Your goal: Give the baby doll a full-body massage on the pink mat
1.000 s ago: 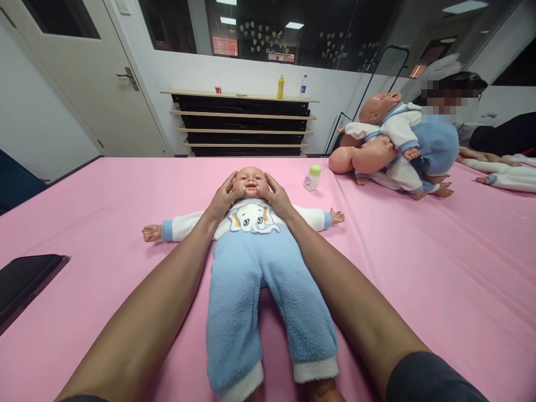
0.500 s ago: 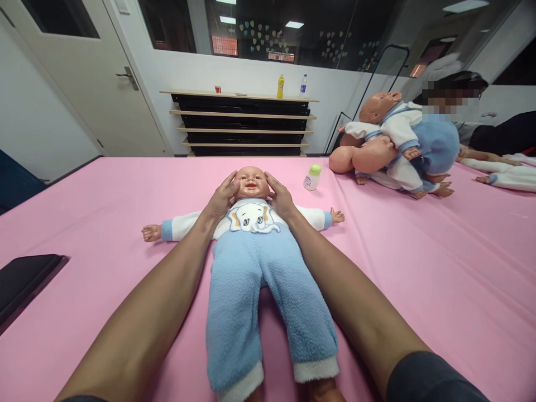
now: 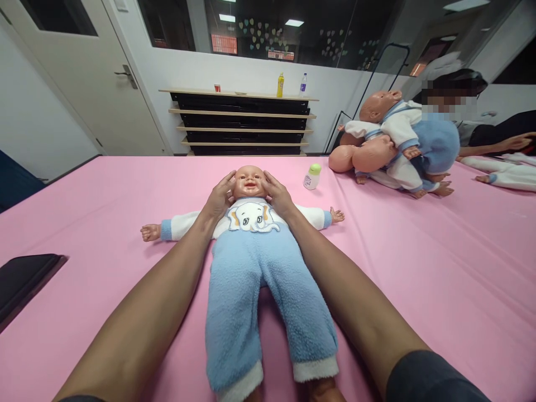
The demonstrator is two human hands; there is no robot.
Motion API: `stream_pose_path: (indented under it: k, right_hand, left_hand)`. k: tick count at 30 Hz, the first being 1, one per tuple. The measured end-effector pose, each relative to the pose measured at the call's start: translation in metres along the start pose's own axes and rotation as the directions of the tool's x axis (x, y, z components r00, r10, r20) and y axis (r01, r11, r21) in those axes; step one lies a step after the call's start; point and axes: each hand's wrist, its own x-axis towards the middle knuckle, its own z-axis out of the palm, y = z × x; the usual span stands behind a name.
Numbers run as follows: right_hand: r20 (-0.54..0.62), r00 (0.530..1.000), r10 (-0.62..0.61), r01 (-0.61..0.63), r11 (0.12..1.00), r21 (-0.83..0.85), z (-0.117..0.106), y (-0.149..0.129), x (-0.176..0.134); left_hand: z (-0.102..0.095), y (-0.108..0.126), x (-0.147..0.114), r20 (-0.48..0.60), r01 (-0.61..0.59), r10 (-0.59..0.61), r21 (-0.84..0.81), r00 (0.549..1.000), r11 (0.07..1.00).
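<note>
Cupping doll (image 3: pixel 255 240) head, left hand (image 3: pixel 218 199) and right hand (image 3: pixel 278 197) either side, equally near; doll axis lay straight ahead on surface (image 3: pixel 419 251).

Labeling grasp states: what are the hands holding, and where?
Both hands cup the baby doll by its head: left hand on one cheek, right hand on the other. The doll lies face up.
</note>
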Motion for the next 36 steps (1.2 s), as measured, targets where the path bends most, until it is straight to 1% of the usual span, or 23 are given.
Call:
stream_pose_path:
  k: [2, 3, 6, 7, 9, 13, 15, 17, 19, 21, 24, 26, 29, 36]
  right_hand:
    - [-0.012, 1.000, 0.012, -0.012, 0.999, 0.031, 0.000, 0.001, 0.001]
    - [-0.014, 1.000, -0.009, 0.009, 1.000, 0.001, 0.001, 0.000, 0.000]
    - [0.003, 0.995, -0.096, 0.095, 0.980, -0.174, 0.001, -0.005, -0.005]
    - [0.012, 0.994, -0.108, 0.108, 0.970, -0.216, 0.001, -0.007, -0.006]
    - [0.021, 0.994, -0.106, 0.107, 0.962, -0.250, 0.001, -0.010, -0.009]
    - [0.034, 0.995, -0.092, 0.097, 0.973, -0.209, 0.000, -0.009, -0.008]
    - [0.032, 0.997, -0.072, 0.075, 0.987, -0.140, 0.000, -0.005, -0.004]
    - [0.022, 0.999, -0.027, 0.028, 0.998, -0.058, 0.000, 0.000, 0.000]
    - [0.001, 1.000, 0.000, 0.000, 1.000, -0.025, 0.000, 0.001, 0.002]
    - [-0.005, 0.999, -0.037, 0.036, 0.996, -0.082, 0.001, 0.000, 0.000]
    - [0.024, 0.993, -0.115, 0.117, 0.966, -0.233, 0.002, -0.008, -0.007]
    - [0.038, 0.992, -0.118, 0.124, 0.952, -0.279, 0.003, -0.013, -0.011]
    - [0.033, 0.995, -0.096, 0.101, 0.959, -0.265, 0.004, -0.016, -0.012]
    - [-0.016, 0.999, -0.034, 0.031, 0.986, -0.161, 0.003, -0.010, -0.004]
  left_hand:
    - [0.001, 0.000, 0.000, -0.012, 0.005, -0.005, -0.003, 1.000, 1.000]
    - [0.002, 0.000, 0.000, 0.003, -0.008, 0.008, 0.020, 1.000, 1.000]
    - [0.005, 0.001, -0.003, 0.064, -0.077, 0.070, 0.126, 0.996, 0.989]
    - [0.005, 0.001, -0.004, 0.077, -0.096, 0.085, 0.152, 0.993, 0.984]
    - [0.006, 0.002, -0.005, 0.091, -0.106, 0.092, 0.173, 0.992, 0.979]
    - [0.004, 0.002, -0.004, 0.093, -0.083, 0.070, 0.142, 0.993, 0.986]
    - [0.004, 0.002, -0.003, 0.095, -0.061, 0.052, 0.096, 0.994, 0.993]
    - [0.003, 0.002, -0.003, 0.089, -0.033, 0.029, 0.043, 0.996, 0.999]
    - [0.003, 0.002, -0.002, 0.073, -0.019, 0.018, 0.019, 0.997, 1.000]
    - [0.003, 0.001, -0.001, 0.064, -0.032, 0.028, 0.051, 0.998, 0.998]
    - [0.002, 0.001, -0.002, 0.077, -0.075, 0.064, 0.151, 0.995, 0.986]
    - [0.001, 0.001, -0.002, 0.083, -0.085, 0.071, 0.182, 0.994, 0.980]
    - [0.002, 0.001, -0.003, 0.089, -0.063, 0.050, 0.147, 0.995, 0.987]
    - [0.006, 0.006, -0.006, 0.129, 0.011, -0.012, 0.009, 0.992, 1.000]
